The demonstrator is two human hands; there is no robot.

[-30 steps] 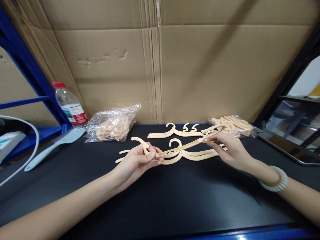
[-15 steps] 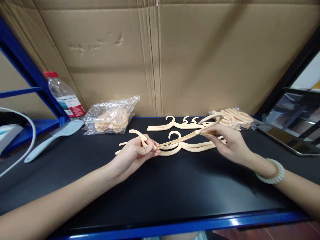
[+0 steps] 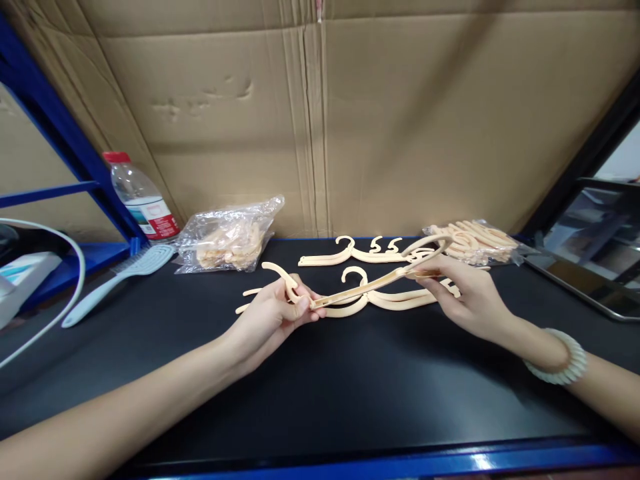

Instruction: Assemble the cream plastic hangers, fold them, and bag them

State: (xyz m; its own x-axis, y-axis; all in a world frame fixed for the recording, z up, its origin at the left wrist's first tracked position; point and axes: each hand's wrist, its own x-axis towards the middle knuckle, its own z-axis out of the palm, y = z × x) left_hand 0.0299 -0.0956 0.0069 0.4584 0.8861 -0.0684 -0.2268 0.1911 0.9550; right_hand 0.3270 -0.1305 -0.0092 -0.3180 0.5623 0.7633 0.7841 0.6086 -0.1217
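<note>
A cream plastic hanger [image 3: 357, 290] is held above the table between both hands. My left hand [image 3: 273, 313] pinches its left end, together with a small curved hook piece [image 3: 278, 271]. My right hand [image 3: 467, 293] grips the hanger near its large hook, fingers closed round the right part. Behind it, partly hidden by the held hanger and my left hand, another hanger [image 3: 400, 303] lies on the black table. Farther back rests one more hanger [image 3: 325, 259], with small S-shaped hooks [image 3: 376, 245] beside it.
Clear bags of cream parts lie at the back left [image 3: 230, 248] and back right [image 3: 483, 241]. A bottle [image 3: 145, 207], a pale blue hairbrush [image 3: 117, 277] and a white cable [image 3: 75, 293] are at left. A dark glossy panel [image 3: 595, 260] stands at right.
The whole view has shifted slightly, so the things appear a little lower and farther right. Both hands keep their hold on the hanger, with little change in pose.
</note>
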